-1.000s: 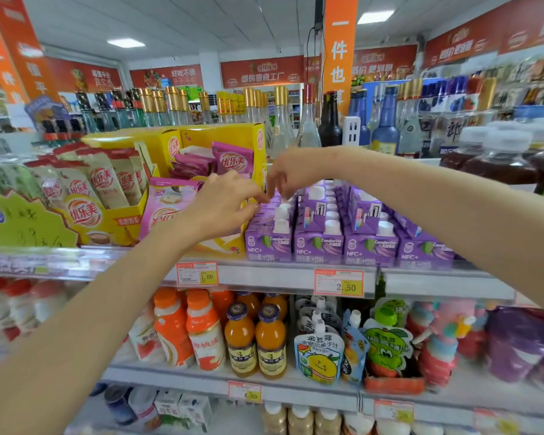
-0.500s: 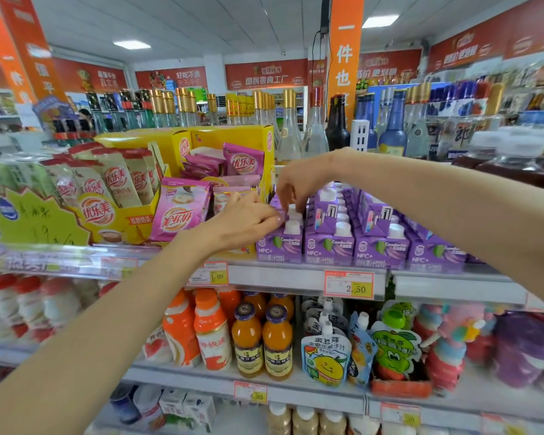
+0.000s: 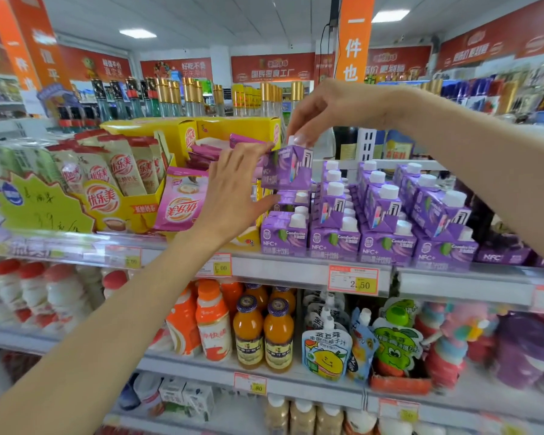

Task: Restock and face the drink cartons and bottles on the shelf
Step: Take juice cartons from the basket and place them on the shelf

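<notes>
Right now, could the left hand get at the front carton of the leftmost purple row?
Probably yes: the left hand hovers just up and left of that front carton, nothing between them, though its fingers touch the lifted carton.

Yellow box (image 3: 239,128) blocks left of purple cartons (image 3: 387,243); open above
</notes>
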Available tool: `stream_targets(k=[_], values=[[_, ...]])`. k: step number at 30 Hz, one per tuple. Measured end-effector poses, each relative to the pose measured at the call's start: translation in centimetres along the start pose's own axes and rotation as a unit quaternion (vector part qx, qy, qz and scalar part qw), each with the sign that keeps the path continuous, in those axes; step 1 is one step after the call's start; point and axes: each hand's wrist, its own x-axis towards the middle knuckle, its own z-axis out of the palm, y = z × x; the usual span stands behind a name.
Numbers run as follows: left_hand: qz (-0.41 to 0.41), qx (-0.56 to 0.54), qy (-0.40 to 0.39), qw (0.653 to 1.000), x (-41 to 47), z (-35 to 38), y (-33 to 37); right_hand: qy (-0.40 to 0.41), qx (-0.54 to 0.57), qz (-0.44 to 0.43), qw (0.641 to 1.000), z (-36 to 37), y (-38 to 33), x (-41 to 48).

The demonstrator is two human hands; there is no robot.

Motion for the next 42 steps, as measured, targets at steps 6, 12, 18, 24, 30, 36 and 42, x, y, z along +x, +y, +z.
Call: stream_targets(k=[6, 12, 18, 24, 30, 36, 42], values=[[0.054, -0.025, 0.039, 0.997, -2.8, -0.3, 0.2, 0.010, 0.047, -0.032, 0.998, 3.2, -0.7, -3.0], [0.034, -0.056, 0.016, 0.998, -5.4, -0.2, 0.0, 0.016, 0.010, -0.048, 0.999, 5.3, -0.4, -5.4], [0.003, -0.079, -0.011, 0.997, -6.7, -0.2, 0.0, 0.003, 0.013, -0.037, 0.999, 7.0, 0.1, -6.8], [0.006, -0.107, -0.030, 0.994, -6.4, -0.8, 0.7, 0.001, -0.083, -0.033, 0.996, 8.4, 0.2, -7.6], [0.033, -0.137, -0.023, 0.990, -5.9, -1.9, 1.9, 0.057, -0.025, -0.024, 0.998, 8.3, -0.1, -7.4], [0.060, -0.150, 0.001, 0.987, -5.7, -2.2, 2.2, 0.059, -0.047, -0.024, 0.997, 8.5, -0.1, -6.7], [-0.069, -0.267, -0.063, 0.959, -5.5, -3.0, 2.1, 0.133, -0.160, -0.107, 0.972, 9.0, 0.4, -6.5]])
